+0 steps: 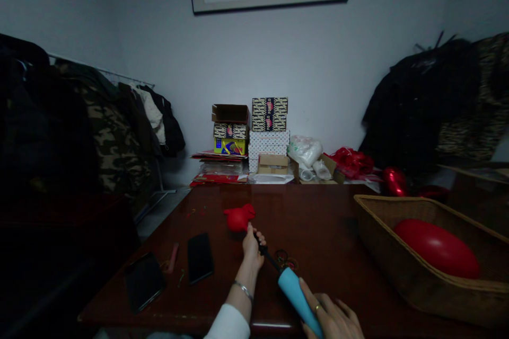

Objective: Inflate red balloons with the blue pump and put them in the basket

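Note:
My left hand is closed around the neck of a small, partly filled red balloon, pinching it on the black nozzle of a hand pump. My right hand grips the light blue pump body near the bottom edge of the view. The pump slants from lower right up to the balloon, just above the dark red wooden table. A bracelet shows on my left wrist and a ring on my right hand.
Two dark phones lie on the table's left. A wicker basket at right holds an inflated red balloon. Stacked boxes, bags and red foil balloons line the far wall. Clothes hang on both sides.

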{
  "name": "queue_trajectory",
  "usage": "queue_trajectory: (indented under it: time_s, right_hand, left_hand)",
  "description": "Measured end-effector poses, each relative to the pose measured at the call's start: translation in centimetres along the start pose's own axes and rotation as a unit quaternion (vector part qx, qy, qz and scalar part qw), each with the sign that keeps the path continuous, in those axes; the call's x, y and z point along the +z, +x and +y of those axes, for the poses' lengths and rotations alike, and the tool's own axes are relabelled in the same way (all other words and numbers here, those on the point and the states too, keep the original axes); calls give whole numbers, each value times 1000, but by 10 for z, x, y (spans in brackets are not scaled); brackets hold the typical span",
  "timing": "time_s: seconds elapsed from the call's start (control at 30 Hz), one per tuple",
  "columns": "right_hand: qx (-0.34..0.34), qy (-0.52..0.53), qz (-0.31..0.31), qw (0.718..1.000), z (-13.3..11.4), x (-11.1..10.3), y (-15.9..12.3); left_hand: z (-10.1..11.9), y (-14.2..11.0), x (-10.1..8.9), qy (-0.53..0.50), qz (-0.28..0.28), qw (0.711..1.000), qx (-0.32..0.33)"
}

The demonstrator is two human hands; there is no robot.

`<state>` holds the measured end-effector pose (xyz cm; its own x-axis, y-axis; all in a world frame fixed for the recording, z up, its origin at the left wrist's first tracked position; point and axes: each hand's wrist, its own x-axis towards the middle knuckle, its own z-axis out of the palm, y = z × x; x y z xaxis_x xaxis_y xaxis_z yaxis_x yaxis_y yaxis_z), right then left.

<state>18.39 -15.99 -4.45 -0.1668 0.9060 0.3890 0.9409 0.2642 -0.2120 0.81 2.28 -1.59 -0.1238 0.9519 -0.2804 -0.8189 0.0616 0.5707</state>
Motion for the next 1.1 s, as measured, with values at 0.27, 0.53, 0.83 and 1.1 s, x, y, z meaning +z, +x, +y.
queue_trajectory:
  time_s: [0.27, 0.53, 0.83, 1.1]
  right_hand:
    - [35, 5, -41, 999, -30, -14, 29]
    - [67, -35, -44, 996, -50, -23, 45]
    - [64, -46, -45, 996, -53, -21, 42]
    - [0, -33, -5, 999, -21, 3, 21]
  left_hand:
    - [-16, -15, 3, 19, -13, 1000, -14]
    - [-20, -13, -3, 34, -20, 999, -21]
    - [-14, -3, -1, 32, -9, 999, -6]
    - [-2, 9, -4, 10, 8, 1000, 1]
